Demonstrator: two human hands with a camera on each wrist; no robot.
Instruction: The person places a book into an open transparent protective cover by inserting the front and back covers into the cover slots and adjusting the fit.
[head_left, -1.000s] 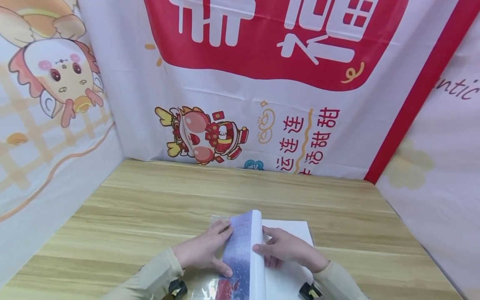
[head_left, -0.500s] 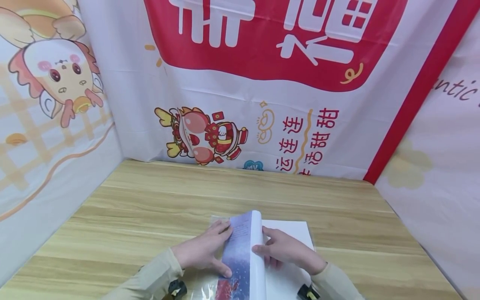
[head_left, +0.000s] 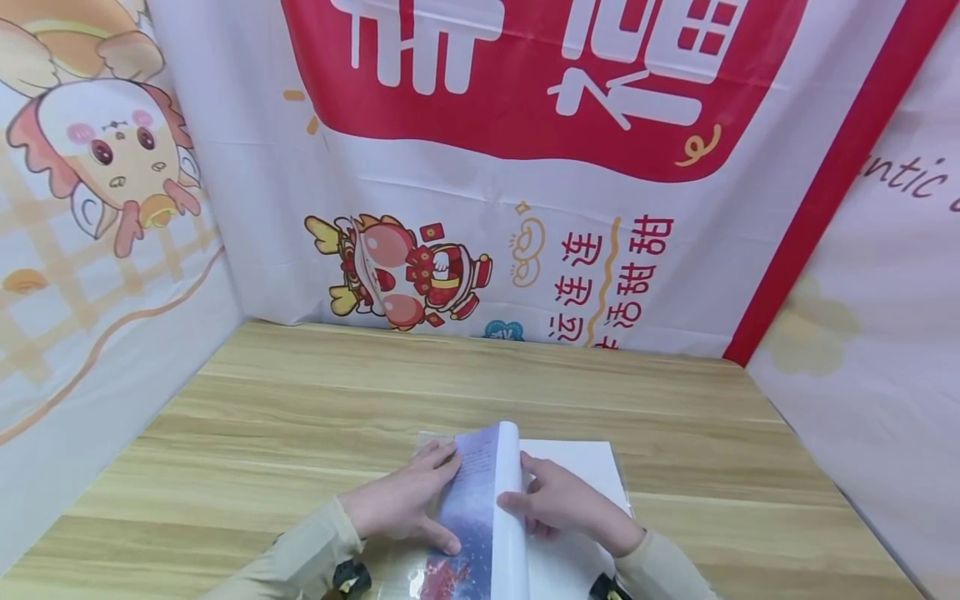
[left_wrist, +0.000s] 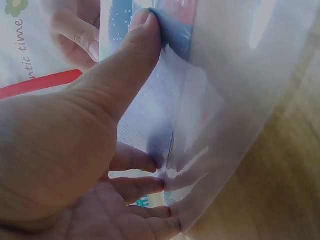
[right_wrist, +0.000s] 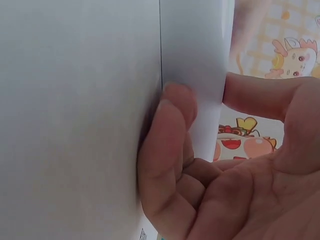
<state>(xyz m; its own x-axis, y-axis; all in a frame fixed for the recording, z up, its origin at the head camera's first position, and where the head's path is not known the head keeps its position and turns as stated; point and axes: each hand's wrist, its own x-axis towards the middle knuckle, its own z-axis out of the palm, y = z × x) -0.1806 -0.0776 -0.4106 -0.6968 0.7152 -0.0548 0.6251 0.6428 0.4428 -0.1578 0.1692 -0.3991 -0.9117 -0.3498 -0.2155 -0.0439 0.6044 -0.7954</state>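
A thin book with a purple-blue cover (head_left: 476, 492), snow-like specks and a red patch, lies at the table's near middle. Its cover stands bent up in a curve, white inner side to the right, over a white page (head_left: 573, 567). Clear plastic film (left_wrist: 235, 95) spreads out from the cover's left side. My left hand (head_left: 405, 504) rests on the cover and film with fingers spread, thumb pressing the printed face. My right hand (head_left: 566, 504) pinches the curved edge of the cover, thumb on one side. In the right wrist view its curled fingers (right_wrist: 165, 155) lie against the white inner side.
The wood-grain table (head_left: 300, 400) extends around the book on the far side and both flanks. A white and red printed cloth (head_left: 450, 192) hangs behind it. Patterned cloths line the left (head_left: 135, 317) and right (head_left: 847, 417) sides.
The head view has shifted a little. Both hands keep nearly the same hold on the book cover, which stands bent as before.
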